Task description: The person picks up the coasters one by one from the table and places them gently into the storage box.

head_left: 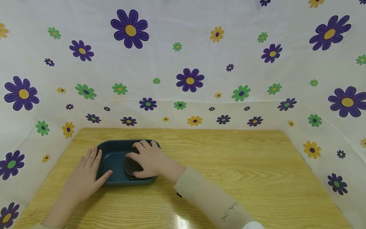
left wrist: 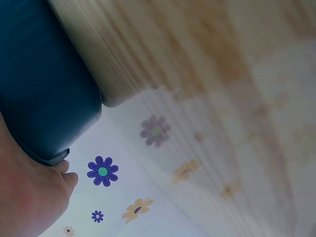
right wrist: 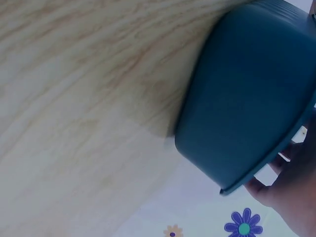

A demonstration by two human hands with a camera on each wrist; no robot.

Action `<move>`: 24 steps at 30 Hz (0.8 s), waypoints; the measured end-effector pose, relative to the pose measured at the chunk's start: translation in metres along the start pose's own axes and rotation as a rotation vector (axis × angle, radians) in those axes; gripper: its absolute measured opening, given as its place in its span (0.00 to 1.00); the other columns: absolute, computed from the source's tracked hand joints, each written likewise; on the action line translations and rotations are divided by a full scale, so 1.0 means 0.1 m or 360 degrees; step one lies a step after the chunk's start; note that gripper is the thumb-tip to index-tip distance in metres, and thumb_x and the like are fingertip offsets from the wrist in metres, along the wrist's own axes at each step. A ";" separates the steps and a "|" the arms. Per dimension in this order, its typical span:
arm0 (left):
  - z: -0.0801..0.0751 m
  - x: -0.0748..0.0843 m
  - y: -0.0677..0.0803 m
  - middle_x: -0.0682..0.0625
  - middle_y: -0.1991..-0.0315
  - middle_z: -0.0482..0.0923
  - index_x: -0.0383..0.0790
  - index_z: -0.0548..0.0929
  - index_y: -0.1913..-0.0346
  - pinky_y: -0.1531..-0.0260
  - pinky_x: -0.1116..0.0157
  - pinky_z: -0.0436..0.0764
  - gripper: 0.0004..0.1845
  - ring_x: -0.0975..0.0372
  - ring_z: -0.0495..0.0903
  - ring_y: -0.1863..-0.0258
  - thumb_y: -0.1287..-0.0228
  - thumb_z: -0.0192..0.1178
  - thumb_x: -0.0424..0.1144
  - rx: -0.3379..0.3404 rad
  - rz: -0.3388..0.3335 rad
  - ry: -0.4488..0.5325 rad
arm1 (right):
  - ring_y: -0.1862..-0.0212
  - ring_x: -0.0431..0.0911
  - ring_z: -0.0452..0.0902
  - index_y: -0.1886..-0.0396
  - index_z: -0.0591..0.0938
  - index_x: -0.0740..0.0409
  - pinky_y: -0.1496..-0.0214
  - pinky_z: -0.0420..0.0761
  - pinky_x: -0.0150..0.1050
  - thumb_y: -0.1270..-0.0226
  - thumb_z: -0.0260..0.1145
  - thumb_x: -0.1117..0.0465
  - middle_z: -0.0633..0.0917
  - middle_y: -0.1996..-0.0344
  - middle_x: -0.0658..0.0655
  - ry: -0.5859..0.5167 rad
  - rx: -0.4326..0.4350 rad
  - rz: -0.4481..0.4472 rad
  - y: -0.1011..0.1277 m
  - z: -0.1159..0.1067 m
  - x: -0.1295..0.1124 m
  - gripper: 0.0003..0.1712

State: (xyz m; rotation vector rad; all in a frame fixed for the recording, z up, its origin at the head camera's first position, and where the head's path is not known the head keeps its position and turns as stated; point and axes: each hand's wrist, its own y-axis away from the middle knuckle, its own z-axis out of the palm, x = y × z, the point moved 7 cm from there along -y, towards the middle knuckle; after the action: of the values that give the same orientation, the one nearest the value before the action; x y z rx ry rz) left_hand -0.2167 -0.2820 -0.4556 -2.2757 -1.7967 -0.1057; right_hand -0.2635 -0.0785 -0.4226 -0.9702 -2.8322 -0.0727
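A dark teal rectangular tub (head_left: pixel 114 162) with rounded corners and raised walls stands on the table, left of centre in the head view. Inside its right end is a dark round object (head_left: pixel 131 167) shaped like a bowl. My right hand (head_left: pixel 151 160) grips this from above, fingers spread over the far side and thumb at the near side, covering much of it. At the tub's left end lies my left hand (head_left: pixel 85 178), its fingers straight along the rim and its thumb over the near left corner. Both wrist views show mainly the tub's outer wall (left wrist: pixel 44 74) (right wrist: pixel 247 94).
The wooden table (head_left: pixel 228 165) extends to the right of the tub. A white sheet (head_left: pixel 160 63) with purple, green and yellow flowers hangs behind the table and along both sides. My right sleeve (head_left: pixel 211 197) passes over the table's near part.
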 end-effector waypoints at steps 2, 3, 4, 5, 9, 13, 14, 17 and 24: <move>-0.01 0.00 0.00 0.25 0.16 0.46 0.25 0.52 0.17 0.16 0.37 0.47 0.53 0.35 0.43 0.14 0.23 0.57 0.64 0.0006 0.0001 -0.0003 | 0.22 0.49 0.64 0.20 0.69 0.31 0.23 0.73 0.56 0.27 0.61 0.29 0.68 0.21 0.52 0.0008 0.0016 0.0002 0.03 0.00 0.03 0.40; -0.01 0.01 0.00 0.25 0.16 0.47 0.25 0.52 0.17 0.16 0.36 0.48 0.53 0.34 0.43 0.15 0.23 0.57 0.64 0.0012 0.0003 -0.0008 | 0.22 0.49 0.64 0.20 0.69 0.31 0.23 0.73 0.56 0.27 0.61 0.29 0.68 0.21 0.52 0.0009 0.0024 0.0007 0.04 0.00 0.05 0.40; -0.01 0.01 0.00 0.25 0.16 0.47 0.25 0.52 0.17 0.15 0.37 0.47 0.53 0.34 0.44 0.15 0.23 0.57 0.63 0.0013 0.0005 -0.0009 | 0.22 0.49 0.64 0.20 0.69 0.31 0.23 0.73 0.56 0.27 0.61 0.29 0.68 0.21 0.52 0.0005 0.0028 0.0010 0.05 0.00 0.06 0.40; -0.02 0.01 0.01 0.25 0.16 0.48 0.25 0.52 0.17 0.15 0.37 0.47 0.53 0.34 0.44 0.15 0.24 0.57 0.63 0.0012 0.0006 -0.0012 | 0.22 0.50 0.64 0.20 0.68 0.31 0.22 0.72 0.57 0.27 0.61 0.29 0.68 0.21 0.52 -0.0009 0.0032 0.0012 0.08 0.00 0.09 0.40; -0.01 0.02 0.01 0.25 0.16 0.48 0.25 0.51 0.16 0.15 0.37 0.47 0.54 0.35 0.43 0.14 0.24 0.57 0.64 -0.0007 0.0006 -0.0017 | 0.21 0.52 0.63 0.19 0.68 0.34 0.23 0.71 0.57 0.26 0.62 0.31 0.68 0.21 0.54 -0.0091 0.0056 0.0035 0.20 -0.03 0.20 0.39; -0.01 0.04 0.01 0.26 0.16 0.48 0.26 0.51 0.16 0.14 0.39 0.45 0.54 0.35 0.44 0.14 0.24 0.58 0.64 0.0008 0.0022 -0.0029 | 0.21 0.53 0.63 0.19 0.68 0.36 0.23 0.70 0.57 0.25 0.63 0.33 0.67 0.21 0.56 -0.0149 0.0075 0.0075 0.36 -0.06 0.36 0.39; -0.02 0.05 0.00 0.26 0.16 0.49 0.26 0.51 0.16 0.14 0.39 0.45 0.53 0.36 0.45 0.14 0.24 0.58 0.64 0.0023 0.0035 -0.0037 | 0.21 0.53 0.63 0.19 0.68 0.36 0.23 0.70 0.57 0.25 0.63 0.33 0.68 0.21 0.56 -0.0160 0.0082 0.0088 0.40 -0.07 0.41 0.39; -0.04 0.07 0.00 0.26 0.17 0.52 0.26 0.54 0.17 0.13 0.42 0.42 0.52 0.37 0.47 0.14 0.25 0.59 0.64 0.0070 0.0080 -0.0080 | 0.21 0.54 0.63 0.19 0.68 0.37 0.22 0.69 0.58 0.25 0.64 0.34 0.68 0.21 0.56 -0.0199 0.0104 0.0132 0.53 -0.08 0.54 0.39; -0.08 0.14 -0.01 0.28 0.17 0.55 0.27 0.57 0.17 0.13 0.56 0.27 0.51 0.39 0.49 0.14 0.24 0.58 0.65 0.0095 0.0179 -0.0195 | 0.22 0.56 0.65 0.20 0.71 0.43 0.22 0.68 0.61 0.25 0.66 0.39 0.71 0.23 0.59 -0.0289 0.0203 0.0214 0.85 -0.11 0.82 0.38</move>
State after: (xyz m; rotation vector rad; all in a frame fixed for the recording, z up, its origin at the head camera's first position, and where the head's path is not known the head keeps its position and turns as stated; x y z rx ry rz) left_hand -0.2137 -0.2703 -0.4450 -2.3815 -1.6986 0.1085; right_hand -0.2739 0.0378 -0.3993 -1.1902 -2.8786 0.2188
